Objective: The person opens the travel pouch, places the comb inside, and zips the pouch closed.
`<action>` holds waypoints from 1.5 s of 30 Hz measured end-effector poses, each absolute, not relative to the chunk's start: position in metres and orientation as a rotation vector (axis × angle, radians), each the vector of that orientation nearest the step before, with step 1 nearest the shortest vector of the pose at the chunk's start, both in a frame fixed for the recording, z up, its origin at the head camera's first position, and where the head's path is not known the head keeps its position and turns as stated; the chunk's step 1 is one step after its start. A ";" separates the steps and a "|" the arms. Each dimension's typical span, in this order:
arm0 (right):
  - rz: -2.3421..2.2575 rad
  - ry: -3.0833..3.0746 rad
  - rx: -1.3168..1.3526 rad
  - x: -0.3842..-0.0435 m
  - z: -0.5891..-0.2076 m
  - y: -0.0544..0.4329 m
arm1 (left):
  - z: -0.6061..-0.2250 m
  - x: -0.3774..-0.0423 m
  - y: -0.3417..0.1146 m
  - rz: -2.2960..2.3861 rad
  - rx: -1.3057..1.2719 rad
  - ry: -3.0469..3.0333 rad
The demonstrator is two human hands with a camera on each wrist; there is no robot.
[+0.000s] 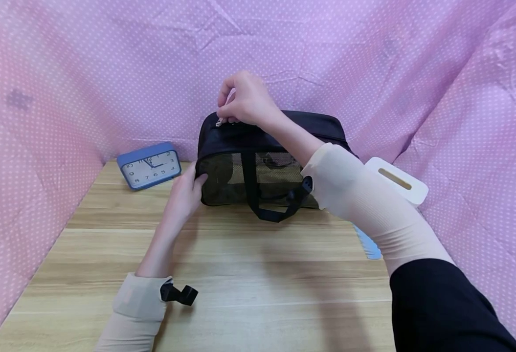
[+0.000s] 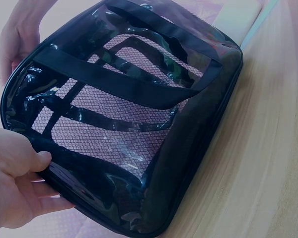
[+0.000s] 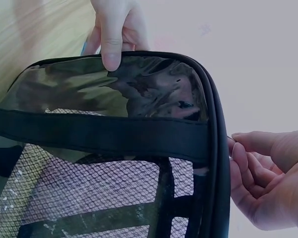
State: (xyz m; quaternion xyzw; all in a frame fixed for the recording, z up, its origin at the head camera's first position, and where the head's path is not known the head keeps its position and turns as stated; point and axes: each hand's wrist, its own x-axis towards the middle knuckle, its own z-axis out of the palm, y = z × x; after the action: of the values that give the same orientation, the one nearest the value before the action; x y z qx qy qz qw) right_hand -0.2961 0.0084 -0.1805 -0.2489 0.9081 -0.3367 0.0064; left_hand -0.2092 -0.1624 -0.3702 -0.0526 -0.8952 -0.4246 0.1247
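Note:
A black toiletry bag (image 1: 227, 181) with a clear front panel, mesh back and black strap handle (image 1: 250, 181) stands upright at the back of the table. My left hand (image 1: 186, 190) grips its left end, the thumb (image 2: 42, 161) lying on the clear panel and the fingers behind the edge. Over the bag's top, near the left end, my right hand (image 1: 249, 100) pinches the small metal zipper pull (image 1: 219, 122) between thumb and fingers. In the right wrist view the right fingers (image 3: 241, 148) are right at the bag's piped edge (image 3: 219, 148).
A blue alarm clock (image 1: 149, 166) stands left of the bag on the wooden table (image 1: 222, 283). To the right are a white board with a slot handle (image 1: 416, 190) and a blue comb (image 1: 367, 243), partly hidden by my right arm. Pink dotted cloth (image 1: 152, 63) hangs around the table.

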 end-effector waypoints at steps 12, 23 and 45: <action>-1.242 2.698 -0.924 -0.293 -0.191 0.014 | -0.371 -0.209 -0.162 -1.234 -0.151 -2.605; -1.520 2.648 -1.017 -0.281 -0.198 0.049 | -0.371 -0.212 -0.160 -1.220 -0.158 -2.607; -2.642 2.236 -0.858 -0.244 -0.240 0.181 | -0.371 -0.212 -0.162 -1.218 -0.144 -2.611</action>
State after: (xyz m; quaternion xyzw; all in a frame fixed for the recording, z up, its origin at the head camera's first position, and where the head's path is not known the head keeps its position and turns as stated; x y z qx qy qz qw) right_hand -0.2442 0.1815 -0.2403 -0.2351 0.6129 -0.7243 -0.2107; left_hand -0.2124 -0.1624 -0.3713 -0.0496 -0.8976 -0.4188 0.1282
